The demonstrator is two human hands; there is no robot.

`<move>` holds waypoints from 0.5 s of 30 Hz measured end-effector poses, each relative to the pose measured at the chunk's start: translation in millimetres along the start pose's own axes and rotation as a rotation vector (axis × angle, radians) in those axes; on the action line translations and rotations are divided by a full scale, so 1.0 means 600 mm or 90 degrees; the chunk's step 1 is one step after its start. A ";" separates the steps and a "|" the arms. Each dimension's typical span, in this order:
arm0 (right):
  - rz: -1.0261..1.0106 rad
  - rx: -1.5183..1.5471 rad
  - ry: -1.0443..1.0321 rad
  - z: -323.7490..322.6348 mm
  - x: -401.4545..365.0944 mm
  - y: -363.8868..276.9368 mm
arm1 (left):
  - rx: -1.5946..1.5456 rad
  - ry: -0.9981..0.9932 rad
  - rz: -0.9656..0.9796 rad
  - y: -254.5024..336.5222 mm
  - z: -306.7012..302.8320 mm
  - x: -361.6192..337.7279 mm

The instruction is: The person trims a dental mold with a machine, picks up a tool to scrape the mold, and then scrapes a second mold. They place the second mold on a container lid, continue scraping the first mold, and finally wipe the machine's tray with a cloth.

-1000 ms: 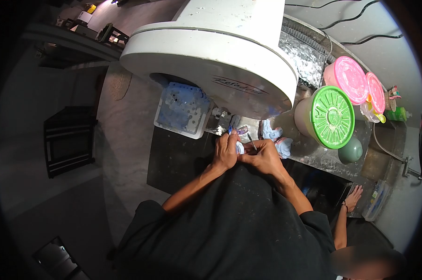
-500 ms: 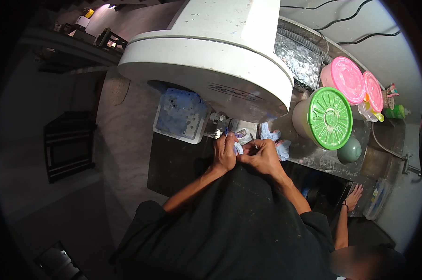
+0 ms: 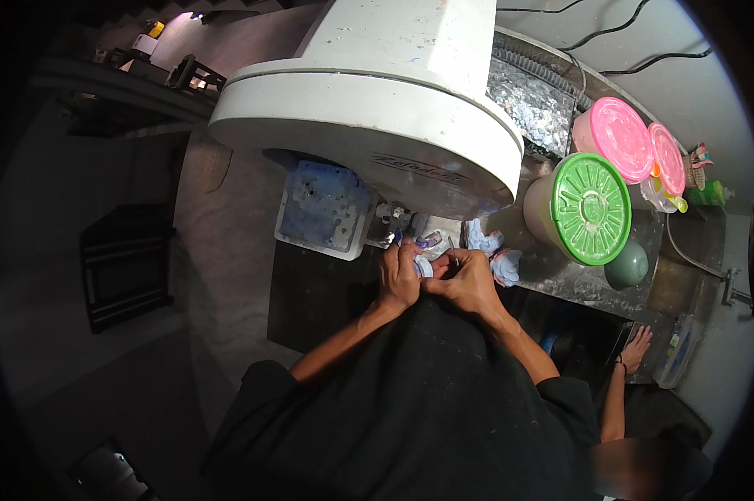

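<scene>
Near the bench's front edge, my left hand [image 3: 400, 277] has its fingers closed around a small white and purple piece [image 3: 422, 266]. My right hand [image 3: 469, 281] is pinched beside it, with a thin dark tool [image 3: 453, 252] rising between its fingers. The tool's lower end is hidden by the fingers. Just beyond both hands lies a small purple and pinkish object [image 3: 428, 241]. Pale blue lumps [image 3: 505, 267] rest to the right of my right hand.
A large white machine [image 3: 360, 108] overhangs the hands. A blue-grey tray [image 3: 324, 209] stands left; a green-lidded tub [image 3: 592, 209], pink-lidded tubs [image 3: 620, 140] and a green bowl [image 3: 626, 265] stand right. Another person's hand [image 3: 635, 349] lies flat at the lower right.
The view has shifted slightly. Both my hands stay close together around the white and purple piece, with only small finger movements.
</scene>
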State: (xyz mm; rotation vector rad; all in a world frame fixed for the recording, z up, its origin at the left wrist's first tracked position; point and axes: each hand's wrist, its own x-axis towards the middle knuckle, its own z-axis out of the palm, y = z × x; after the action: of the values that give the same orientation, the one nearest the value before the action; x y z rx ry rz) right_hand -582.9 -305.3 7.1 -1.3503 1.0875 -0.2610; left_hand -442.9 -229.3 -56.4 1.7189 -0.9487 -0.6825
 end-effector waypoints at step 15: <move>0.069 0.426 -0.104 -0.026 0.000 0.046 | -0.601 -0.109 -0.349 0.026 -0.016 0.014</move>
State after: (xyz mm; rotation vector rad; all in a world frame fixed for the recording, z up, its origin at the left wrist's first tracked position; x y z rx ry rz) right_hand -605.9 -307.9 -14.2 -0.6994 0.8259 -0.3855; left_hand -434.9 -234.3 -38.5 1.0445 -0.1450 -1.3817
